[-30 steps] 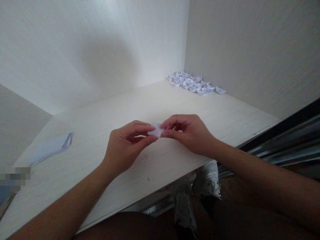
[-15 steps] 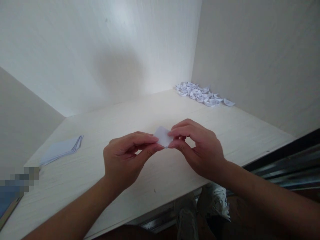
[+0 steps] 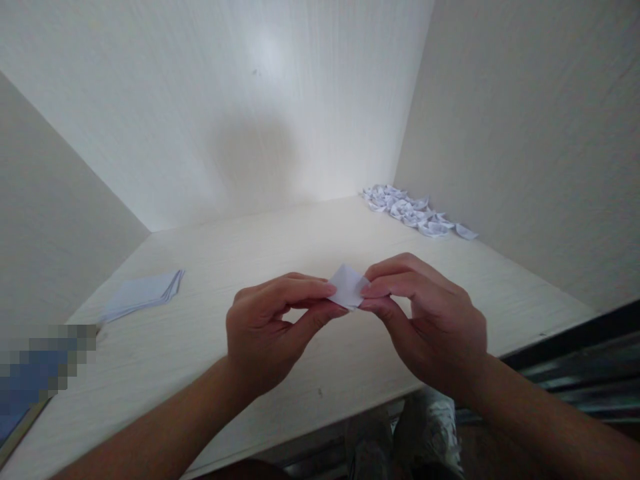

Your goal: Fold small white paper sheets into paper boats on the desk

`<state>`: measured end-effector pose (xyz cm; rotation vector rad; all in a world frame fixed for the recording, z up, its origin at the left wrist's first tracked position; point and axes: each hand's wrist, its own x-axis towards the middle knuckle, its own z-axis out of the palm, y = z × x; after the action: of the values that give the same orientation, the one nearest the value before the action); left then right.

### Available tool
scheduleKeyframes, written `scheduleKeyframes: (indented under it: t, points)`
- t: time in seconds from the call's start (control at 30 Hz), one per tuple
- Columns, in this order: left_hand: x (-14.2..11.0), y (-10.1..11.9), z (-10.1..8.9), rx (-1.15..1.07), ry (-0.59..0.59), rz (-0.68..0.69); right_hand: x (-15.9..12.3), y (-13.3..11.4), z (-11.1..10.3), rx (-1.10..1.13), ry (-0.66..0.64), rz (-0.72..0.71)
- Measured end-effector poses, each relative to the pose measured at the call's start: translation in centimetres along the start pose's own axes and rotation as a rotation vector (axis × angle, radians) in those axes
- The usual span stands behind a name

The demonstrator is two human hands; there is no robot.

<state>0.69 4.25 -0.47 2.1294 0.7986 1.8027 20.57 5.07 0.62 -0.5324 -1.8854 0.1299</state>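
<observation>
Evidently, in the head view, the left hand [image 3: 270, 330] and right hand [image 3: 440, 323] each had a thumb-and-finger grip pinching opposite sides of a small folded white paper piece [image 3: 347, 287] over the pale wood-grained counter [image 3: 280, 243], probably to steady its creases.

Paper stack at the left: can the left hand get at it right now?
Probably: no obstacle shows between the left hand and the paper stack, though that hand's fingers pinch the folded paper.
</observation>
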Motion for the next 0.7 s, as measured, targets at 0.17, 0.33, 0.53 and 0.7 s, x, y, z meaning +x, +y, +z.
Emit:
scheduleKeyframes:
  t: [0.17, 0.33, 0.53, 0.7]
  points:
    - [0.07, 0.27, 0.16, -0.145, 0.003, -0.146, 0.19, -0.15, 0.13, -0.003, -0.019, 0.044]
    - [0.05, 0.32, 0.22, -0.200, 0.016, -0.233, 0.02, -0.25, 0.37, 0.054, -0.011, 0.137]
    - [-0.06, 0.35, 0.41, -0.296, 0.067, -0.390, -0.26, -0.27, 0.78, 0.198, 0.008, 0.344]
    - [-0.03, 0.32, 0.39, -0.309, 0.012, -0.411, -0.03, -0.30, 0.78, 0.233, 0.002, 0.402]
